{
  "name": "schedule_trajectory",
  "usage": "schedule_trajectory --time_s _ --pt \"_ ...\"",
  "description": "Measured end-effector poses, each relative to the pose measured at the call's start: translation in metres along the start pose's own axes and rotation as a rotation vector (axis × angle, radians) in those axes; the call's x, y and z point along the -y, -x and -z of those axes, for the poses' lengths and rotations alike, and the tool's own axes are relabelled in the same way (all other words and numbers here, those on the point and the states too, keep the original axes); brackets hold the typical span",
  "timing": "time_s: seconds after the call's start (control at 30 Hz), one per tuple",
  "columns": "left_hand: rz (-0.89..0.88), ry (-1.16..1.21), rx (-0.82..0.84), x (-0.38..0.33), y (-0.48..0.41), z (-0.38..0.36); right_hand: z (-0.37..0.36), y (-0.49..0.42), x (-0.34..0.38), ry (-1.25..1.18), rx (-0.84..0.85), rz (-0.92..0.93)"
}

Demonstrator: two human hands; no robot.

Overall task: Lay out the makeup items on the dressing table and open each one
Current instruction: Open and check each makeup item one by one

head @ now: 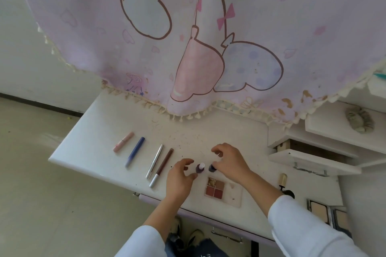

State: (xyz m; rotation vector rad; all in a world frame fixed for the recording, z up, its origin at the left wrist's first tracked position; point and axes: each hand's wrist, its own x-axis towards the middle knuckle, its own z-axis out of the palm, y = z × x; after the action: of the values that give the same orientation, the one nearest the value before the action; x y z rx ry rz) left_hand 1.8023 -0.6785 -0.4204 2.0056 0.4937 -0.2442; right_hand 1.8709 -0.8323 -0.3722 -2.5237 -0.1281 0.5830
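**Two small bottles could tip**

I see the left hand [181, 175] half open just beside the purple bottle [200, 168], holding nothing. The right hand [228, 160] curls over the dark bottle [212, 167], and I cannot tell if it grips. Both bottles stand upright near the table's [94, 142] near edge, so I think a nudge may topple them.

The tabletop [87, 152] is finished in smooth, glossy white and is flecked with fine debris. The cloth [250, 16] hung above it is a matt printed textile, edged with a tasselled fringe. A bright metallic sheen is shown by the silver tube [155, 160]. The purple bottle [199, 170] and blue bottle [211, 168] are dark-tinted; glass or plastic cannot be determined. The palette [223, 192] is cased in translucent pink plastic, with matt powder pans and one glittered gold pan [212, 181]. Bare wood is exposed inside the drawer [313, 150].
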Motion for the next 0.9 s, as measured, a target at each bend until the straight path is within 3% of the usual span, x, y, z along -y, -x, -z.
schedule_trajectory --time_s 0.17,0.37,0.6,0.9 --pt "0.046 0.071 -0.206 0.01 0.018 0.031 0.01 -0.013 0.031 -0.061 -0.061 0.119" --pt "0.173 0.112 -0.379 0.043 0.042 0.062 -0.029 -0.017 0.071 -0.045 0.026 0.229" --pt "0.266 -0.039 -0.243 0.064 0.041 0.073 -0.086 -0.006 0.09 0.165 0.212 0.23" --pt "0.142 -0.333 0.011 0.07 0.022 0.095 -0.117 -0.004 0.096 0.285 0.146 0.137"
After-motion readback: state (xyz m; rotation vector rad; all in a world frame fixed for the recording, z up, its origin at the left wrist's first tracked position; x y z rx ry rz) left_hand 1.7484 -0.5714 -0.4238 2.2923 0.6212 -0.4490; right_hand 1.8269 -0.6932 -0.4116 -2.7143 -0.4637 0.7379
